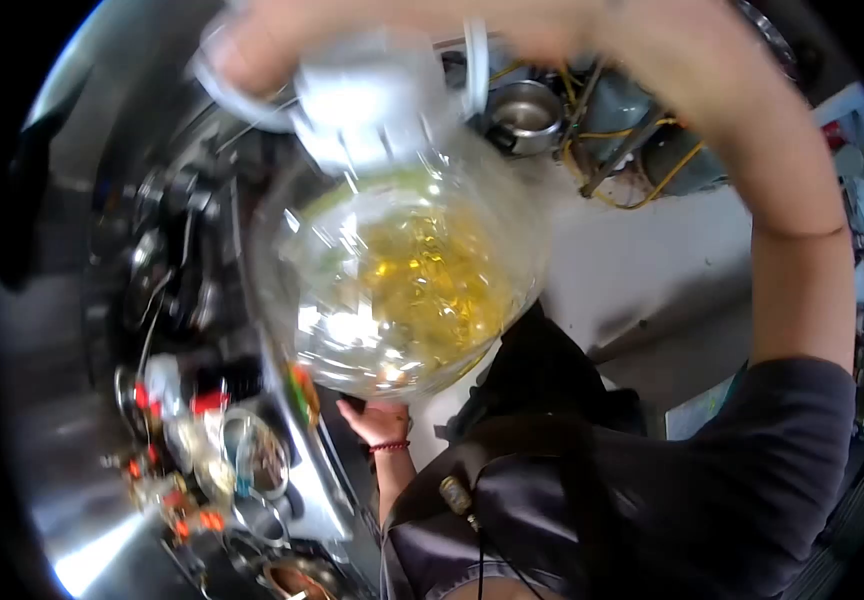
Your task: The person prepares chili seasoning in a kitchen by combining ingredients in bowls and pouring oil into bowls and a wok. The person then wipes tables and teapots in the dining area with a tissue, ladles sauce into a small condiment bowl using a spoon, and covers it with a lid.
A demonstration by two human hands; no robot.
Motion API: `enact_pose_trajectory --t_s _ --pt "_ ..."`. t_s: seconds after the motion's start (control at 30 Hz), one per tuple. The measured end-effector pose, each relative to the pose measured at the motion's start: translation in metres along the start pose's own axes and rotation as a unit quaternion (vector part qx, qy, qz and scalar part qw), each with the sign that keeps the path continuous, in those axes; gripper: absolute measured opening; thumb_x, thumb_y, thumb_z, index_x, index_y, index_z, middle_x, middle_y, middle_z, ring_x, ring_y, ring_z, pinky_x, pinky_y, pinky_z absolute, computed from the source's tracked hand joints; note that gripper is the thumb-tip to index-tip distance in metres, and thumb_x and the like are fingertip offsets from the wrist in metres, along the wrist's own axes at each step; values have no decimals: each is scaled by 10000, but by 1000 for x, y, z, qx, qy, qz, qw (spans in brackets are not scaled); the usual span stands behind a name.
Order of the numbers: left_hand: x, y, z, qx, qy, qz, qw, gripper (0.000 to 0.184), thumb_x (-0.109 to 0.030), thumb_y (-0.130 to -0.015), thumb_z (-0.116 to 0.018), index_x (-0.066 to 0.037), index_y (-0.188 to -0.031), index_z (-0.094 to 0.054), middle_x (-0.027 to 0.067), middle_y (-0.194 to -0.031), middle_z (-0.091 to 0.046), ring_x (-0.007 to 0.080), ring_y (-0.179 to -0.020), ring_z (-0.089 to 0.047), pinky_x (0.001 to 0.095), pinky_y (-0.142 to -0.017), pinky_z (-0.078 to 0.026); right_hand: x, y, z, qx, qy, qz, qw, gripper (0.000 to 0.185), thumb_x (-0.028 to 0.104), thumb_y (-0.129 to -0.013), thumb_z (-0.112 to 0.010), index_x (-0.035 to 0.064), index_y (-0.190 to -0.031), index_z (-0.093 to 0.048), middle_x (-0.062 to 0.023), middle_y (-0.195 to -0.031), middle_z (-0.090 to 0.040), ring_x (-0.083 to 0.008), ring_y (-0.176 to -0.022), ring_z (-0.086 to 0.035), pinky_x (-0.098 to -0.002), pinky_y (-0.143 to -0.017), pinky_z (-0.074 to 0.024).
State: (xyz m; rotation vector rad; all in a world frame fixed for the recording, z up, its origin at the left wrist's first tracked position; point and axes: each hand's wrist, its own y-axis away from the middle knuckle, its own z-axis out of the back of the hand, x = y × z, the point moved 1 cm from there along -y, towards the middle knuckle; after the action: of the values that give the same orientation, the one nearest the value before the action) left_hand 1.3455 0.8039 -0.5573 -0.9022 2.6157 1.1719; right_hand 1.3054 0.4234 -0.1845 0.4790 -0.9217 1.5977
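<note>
A large clear plastic oil jug [432,290] fills the middle of the view, with yellow oil inside and a white top and handle [362,95] at its upper end. My right hand [267,50], blurred at the top edge, is closed around that white handle. Under the lower end of the jug is my left hand [380,422], a red beaded bracelet at its wrist. Its thumb sticks out to the side and the palm is against the base; the other fingers are hidden behind the jug.
Along the left runs a steel counter [317,480] holding ladles [192,200], seasoning containers [242,450] and several bowls, all smeared by motion. A metal pot [525,115] and a yellow hose [667,185] are at the back. Pale floor [642,265] lies to the right.
</note>
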Motion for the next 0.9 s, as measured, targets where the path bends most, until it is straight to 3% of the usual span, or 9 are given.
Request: enact_pose_trajectory --t_s 0.03,0.07,0.17,0.33,0.5,0.63,0.73,0.8,0.9 --pt "14 -33 14 4 -24 60 998 824 -711 -757 -374 -79 -1284 -410 131 -1309 -416 345 -1182 -399 512 -975 -295 -24 13 6 10 -5 -23 1000 231 225 -749 -661 20 -852 -628 -76 -712 -634 -129 -614 -592 -278 -544 -465" --pt "25 -66 -3 -137 -69 92 984 873 -736 -758 -320 -33 -1269 -397 147 -1338 -381 365 -1195 -391 519 -975 -286 -61 23 12 30 -22 -56 998 232 219 -751 -666 17 -857 -628 -77 -713 -634 -127 -612 -592 -276 -544 -465" --pt "51 -118 -6 -166 -213 84 959 918 -745 -766 -272 -9 -1312 -328 184 -1361 -338 379 -1209 -376 512 -985 -278 -163 78 -42 69 -68 -192 977 254 236 -724 -689 17 -823 -608 -94 -729 -620 -152 -633 -596 -290 -572 -461" --pt "39 -75 31 -218 -301 152 916 874 -724 -792 -262 -46 -1341 -310 185 -1345 -354 348 -1172 -414 451 -982 -293 -408 185 -123 117 29 -456 882 377 391 -603 -677 58 -741 -571 -131 -729 -599 -290 -708 -592 -362 -628 -459" --pt "28 -47 61 -396 -341 203 828 818 -720 -789 -294 -71 -1277 -392 151 -1249 -459 309 -1110 -471 445 -944 -332 -573 236 -129 51 51 -523 849 265 309 -644 -618 69 -750 -585 -143 -775 -610 -313 -747 -595 -387 -616 -473" --pt "23 -145 25 -364 -427 215 799 798 -706 -800 -288 -71 -1271 -400 143 -1231 -475 298 -1100 -480 438 -941 -336 -678 311 -129 -2 199 -544 815 189 230 -668 -588 86 -789 -604 -117 -845 -630 -286 -802 -609 -405 -637 -482" --pt "30 -223 -24 -303 -493 219 786 783 -695 -809 -283 -72 -1266 -405 137 -1218 -487 290 -1092 -486 433 -939 -339 -678 324 -110 114 233 -677 689 222 209 -743 -560 151 -949 -620 -86 -930 -632 -271 -879 -604 -375 -693 -462" --pt "34 -266 -64 -249 -539 217 775 773 -688 -815 -280 -72 -1263 -409 133 -1210 -495 284 -1087 -491 430 -938 -341 -688 332 -100 166 227 -668 689 223 190 -748 -556 128 -952 -621 -89 -935 -628 -266 -897 -596 -383 -719 -454" --pt "46 -316 -139 -143 -610 227 745 759 -677 -823 -275 -72 -1259 -415 127 -1197 -507 276 -1079 -498 425 -936 -344 -659 334 -93 1 161 -726 668 322 229 -706 -600 80 -992 -595 -128 -950 -597 -298 -932 -551 -421 -791 -438"
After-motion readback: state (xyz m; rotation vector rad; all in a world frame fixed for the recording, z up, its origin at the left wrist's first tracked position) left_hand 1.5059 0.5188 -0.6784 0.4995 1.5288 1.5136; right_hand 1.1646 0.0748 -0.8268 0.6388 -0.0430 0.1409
